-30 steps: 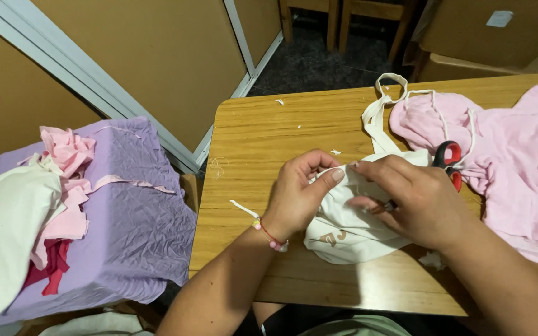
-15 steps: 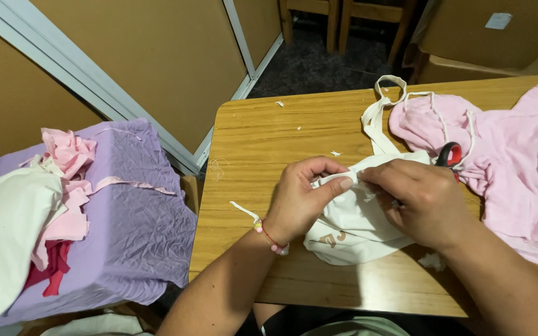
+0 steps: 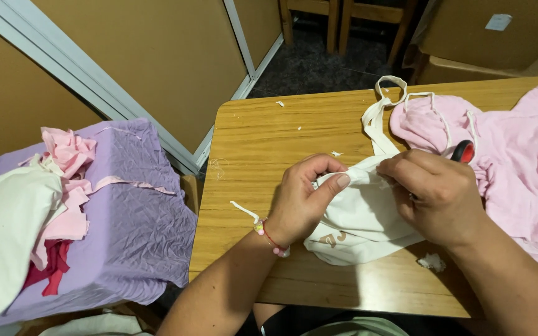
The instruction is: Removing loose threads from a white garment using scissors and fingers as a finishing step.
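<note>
A: Nearest to us, our left hand pinches a fold of the white garment between thumb and fingers, closed tight on the cloth. Why hold it bunched like that?

B: It looks as if we are keeping the edge taut. Our right hand grips the same fold just to the right, fingers curled shut over the fabric, and a red scissor handle pokes out behind it. Whether the blades are open we cannot tell; the hand hides them.

A: And the garment itself?

B: It lies on the near middle of the wooden table, its lower part flat on the wood, its straps trailing away toward the far edge. Flat on the table, its weight is carried while we work the edge.

A: The pink garment?

B: Spread to the right, touching the white one. Small white scraps dot the table, probably offcuts.

A: Farther left?

B: A purple cloth covers a low surface, with pink and white pieces heaped on it, well apart from our hands.
</note>
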